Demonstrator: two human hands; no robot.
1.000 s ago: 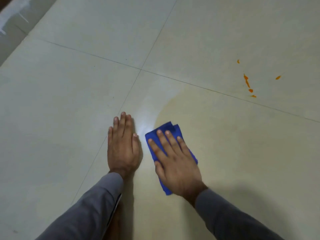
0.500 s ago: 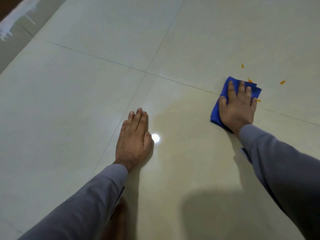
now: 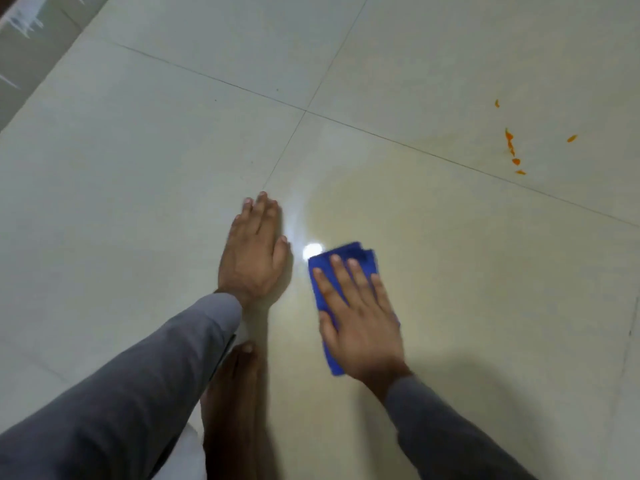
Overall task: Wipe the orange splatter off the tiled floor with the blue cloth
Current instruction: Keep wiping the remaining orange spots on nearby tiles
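Observation:
A folded blue cloth (image 3: 349, 258) lies on the pale tiled floor (image 3: 138, 168) near the middle of the view. My right hand (image 3: 360, 317) presses flat on it with straight, spread fingers. My left hand (image 3: 254, 251) rests flat on the bare tile just left of the cloth, fingers together. The orange splatter (image 3: 509, 142) is a scatter of small drops and streaks on the tile far to the upper right, well away from the cloth. A faint yellowish smear covers the tile between the cloth and the drops.
A bare foot (image 3: 230, 393) stands on the floor between my forearms. Dark grout lines (image 3: 304, 110) cross ahead of my left hand. A darker strip of floor edge (image 3: 24, 43) with white marks runs along the top left corner.
My right hand has drawn the cloth back from the orange drops at the upper right down to a spot beside my left hand. The left hand stayed planted.

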